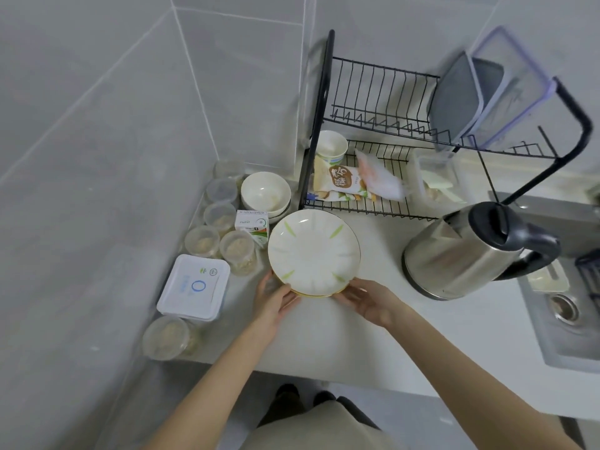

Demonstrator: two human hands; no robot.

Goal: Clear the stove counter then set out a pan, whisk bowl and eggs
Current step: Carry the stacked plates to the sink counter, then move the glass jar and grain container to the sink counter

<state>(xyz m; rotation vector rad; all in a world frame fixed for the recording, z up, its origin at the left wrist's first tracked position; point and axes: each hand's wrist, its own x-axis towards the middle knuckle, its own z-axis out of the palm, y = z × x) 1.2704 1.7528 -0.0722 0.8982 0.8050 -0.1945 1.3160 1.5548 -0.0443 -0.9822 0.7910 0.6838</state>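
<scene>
A blue "0" marks the white lidded box (193,287) left of the dish rack (319,108) — the characters on the snack bag (341,181) inside the rack are too blurred to read.

A glossy glazed plate (313,253), a brushed-metal kettle (461,251), a black wire rack (373,102) and clear plastic tubs (236,248) are seen on the smooth bench (373,319).

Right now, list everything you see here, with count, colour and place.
plates: stack, white with green strokes, mid counter
bowls: stacked, white, behind the plates
carton: one, white and green, left of the plates
tubs: about six, clear, along the left wall
lidded tray: one, white, among the tubs
dish rack: one, black, two tiers, at back
containers: a few, grey and clear, upper tier
paper cup: one, white, lower tier
snack packets: two, lower tier
kettle: one, steel, right of the plates
sink: one, grey, far right
left hand, right hand: each grips the plates' near rim
</scene>
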